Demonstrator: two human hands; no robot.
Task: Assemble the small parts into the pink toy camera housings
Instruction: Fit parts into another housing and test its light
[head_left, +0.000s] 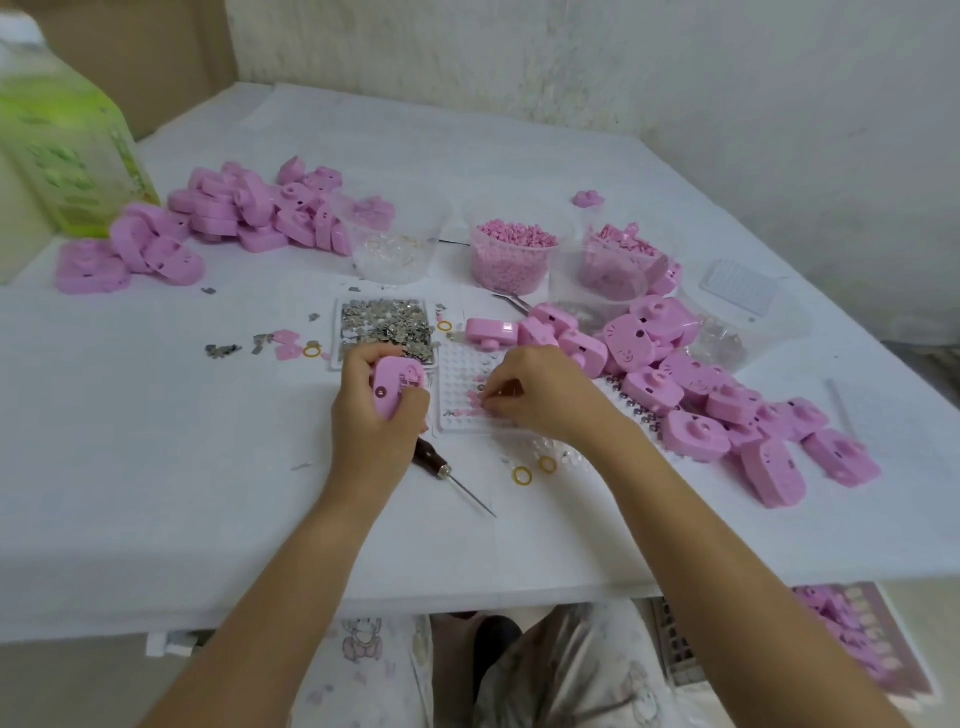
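Observation:
My left hand (371, 415) grips a pink toy camera housing (396, 385) above the table, its cat-face side turned up and right. My right hand (540, 392) reaches over a white dimpled parts tray (460, 374) and pinches a small pink part (475, 399) at its fingertips. A few tiny pink pieces lie in the tray's dimples. A tray of small metal pieces (384, 322) sits just behind the left hand.
Pink housings are piled at the right (727, 400) and at the back left (249, 213). Clear tubs hold pink pellets (511, 254), pink parts (618, 260) and clear bits (392, 244). An awl (452, 475) and yellow rings (535, 469) lie near my wrists. A green jug (62, 140) stands far left.

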